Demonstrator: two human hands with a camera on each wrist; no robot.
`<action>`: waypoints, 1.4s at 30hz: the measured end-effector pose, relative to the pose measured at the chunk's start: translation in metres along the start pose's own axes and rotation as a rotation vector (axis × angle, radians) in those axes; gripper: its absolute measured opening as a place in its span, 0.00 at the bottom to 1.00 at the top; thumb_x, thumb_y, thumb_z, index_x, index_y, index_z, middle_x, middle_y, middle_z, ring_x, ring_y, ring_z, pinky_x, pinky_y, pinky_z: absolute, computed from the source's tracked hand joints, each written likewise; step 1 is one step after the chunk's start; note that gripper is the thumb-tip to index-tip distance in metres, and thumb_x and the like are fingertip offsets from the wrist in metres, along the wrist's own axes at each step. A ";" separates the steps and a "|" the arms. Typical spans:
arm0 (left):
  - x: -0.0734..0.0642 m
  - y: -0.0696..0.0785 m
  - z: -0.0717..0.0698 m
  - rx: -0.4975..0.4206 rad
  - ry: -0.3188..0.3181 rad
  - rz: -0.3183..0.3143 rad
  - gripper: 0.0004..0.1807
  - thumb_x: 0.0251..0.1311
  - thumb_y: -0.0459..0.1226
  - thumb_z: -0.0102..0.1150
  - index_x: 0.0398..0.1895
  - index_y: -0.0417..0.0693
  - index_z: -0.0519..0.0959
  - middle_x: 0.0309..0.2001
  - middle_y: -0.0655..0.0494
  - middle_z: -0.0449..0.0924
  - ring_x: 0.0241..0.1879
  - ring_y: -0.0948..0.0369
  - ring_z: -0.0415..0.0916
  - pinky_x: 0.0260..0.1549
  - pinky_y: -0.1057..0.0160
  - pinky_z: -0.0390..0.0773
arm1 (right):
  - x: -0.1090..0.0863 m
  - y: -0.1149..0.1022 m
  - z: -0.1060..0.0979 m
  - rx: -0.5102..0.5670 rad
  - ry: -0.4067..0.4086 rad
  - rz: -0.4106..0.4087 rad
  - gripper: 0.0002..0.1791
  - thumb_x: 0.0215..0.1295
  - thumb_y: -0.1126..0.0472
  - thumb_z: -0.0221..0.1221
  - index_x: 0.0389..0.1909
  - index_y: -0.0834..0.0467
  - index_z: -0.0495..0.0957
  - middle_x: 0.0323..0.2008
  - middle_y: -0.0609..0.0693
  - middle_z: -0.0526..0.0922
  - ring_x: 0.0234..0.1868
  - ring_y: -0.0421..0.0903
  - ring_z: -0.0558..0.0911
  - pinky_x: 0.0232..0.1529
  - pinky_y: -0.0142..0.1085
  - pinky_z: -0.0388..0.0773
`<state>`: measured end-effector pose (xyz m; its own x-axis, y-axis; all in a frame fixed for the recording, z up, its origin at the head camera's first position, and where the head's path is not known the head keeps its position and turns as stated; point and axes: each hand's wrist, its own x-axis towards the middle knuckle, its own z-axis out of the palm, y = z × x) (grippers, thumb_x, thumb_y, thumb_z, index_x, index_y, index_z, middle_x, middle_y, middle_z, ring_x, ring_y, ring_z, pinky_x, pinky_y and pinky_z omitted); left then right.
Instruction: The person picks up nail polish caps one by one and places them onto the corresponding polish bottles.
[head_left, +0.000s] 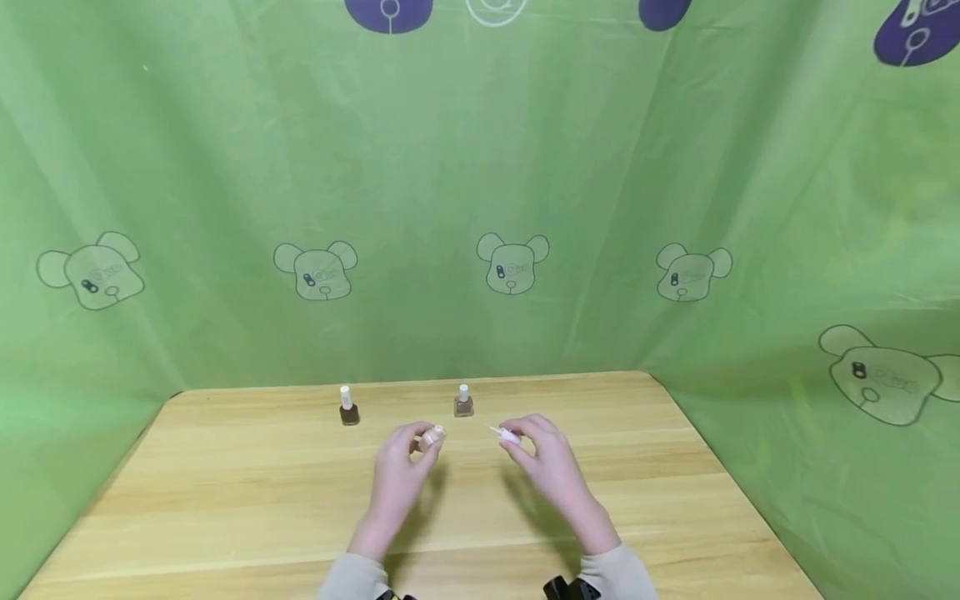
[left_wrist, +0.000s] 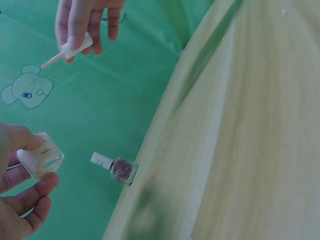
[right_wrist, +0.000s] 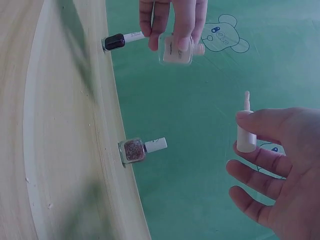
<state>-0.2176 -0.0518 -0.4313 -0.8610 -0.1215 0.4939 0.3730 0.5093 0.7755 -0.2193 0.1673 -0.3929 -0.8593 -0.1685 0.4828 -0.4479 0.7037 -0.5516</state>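
Observation:
My left hand [head_left: 397, 471] pinches a small clear nail polish bottle [left_wrist: 44, 156] holding a pale pink polish, its neck uncapped. Between thumb and fingertips, my right hand [head_left: 551, 471] pinches the white brush cap [right_wrist: 247, 132], whose thin brush, coated in pale pink, points toward the bottle in the head view. Both hands are raised above the table, and bottle and brush are apart. Beyond them stands a capped bottle of brownish glitter polish [head_left: 463, 406]. A capped dark polish bottle [head_left: 349, 411] stands farther left. Both have white caps.
A light wooden table [head_left: 247, 500] carries the two standing bottles near its far edge. Green cloth [head_left: 420, 167] with bear-head prints hangs behind the table and along its sides.

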 end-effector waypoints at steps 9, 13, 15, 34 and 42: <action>-0.006 0.002 0.010 0.046 -0.088 0.021 0.13 0.55 0.37 0.68 0.44 0.45 0.81 0.42 0.52 0.84 0.36 0.63 0.77 0.37 0.61 0.84 | 0.000 -0.005 0.004 -0.018 -0.030 -0.002 0.13 0.58 0.59 0.67 0.44 0.56 0.83 0.38 0.46 0.81 0.42 0.45 0.79 0.48 0.42 0.81; -0.009 0.002 0.013 0.058 -0.096 0.038 0.13 0.54 0.35 0.69 0.43 0.45 0.81 0.41 0.53 0.84 0.36 0.62 0.77 0.37 0.60 0.83 | -0.001 -0.007 0.004 -0.024 -0.034 -0.026 0.12 0.57 0.60 0.67 0.43 0.56 0.83 0.36 0.45 0.79 0.42 0.44 0.78 0.46 0.40 0.81; -0.010 0.002 0.014 0.059 -0.104 0.038 0.13 0.54 0.35 0.69 0.43 0.45 0.82 0.41 0.53 0.84 0.37 0.62 0.77 0.38 0.60 0.83 | -0.001 -0.007 0.005 -0.037 -0.036 -0.042 0.12 0.57 0.60 0.68 0.42 0.56 0.84 0.36 0.45 0.79 0.42 0.42 0.76 0.47 0.40 0.81; -0.015 0.003 0.023 0.085 -0.139 0.084 0.13 0.53 0.36 0.69 0.43 0.47 0.82 0.40 0.55 0.84 0.37 0.62 0.78 0.39 0.62 0.83 | -0.004 -0.007 0.010 -0.126 -0.071 -0.141 0.12 0.54 0.59 0.70 0.40 0.54 0.84 0.36 0.42 0.78 0.42 0.38 0.74 0.43 0.34 0.79; -0.017 0.006 0.022 0.077 -0.135 0.117 0.13 0.53 0.34 0.69 0.42 0.46 0.82 0.40 0.55 0.84 0.37 0.62 0.78 0.39 0.63 0.83 | -0.005 -0.006 0.009 -0.144 -0.076 -0.161 0.11 0.54 0.60 0.70 0.39 0.53 0.85 0.36 0.41 0.77 0.41 0.38 0.74 0.43 0.33 0.79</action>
<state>-0.2088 -0.0279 -0.4437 -0.8538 0.0552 0.5177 0.4502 0.5779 0.6807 -0.2148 0.1575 -0.3982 -0.7980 -0.3346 0.5012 -0.5458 0.7538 -0.3659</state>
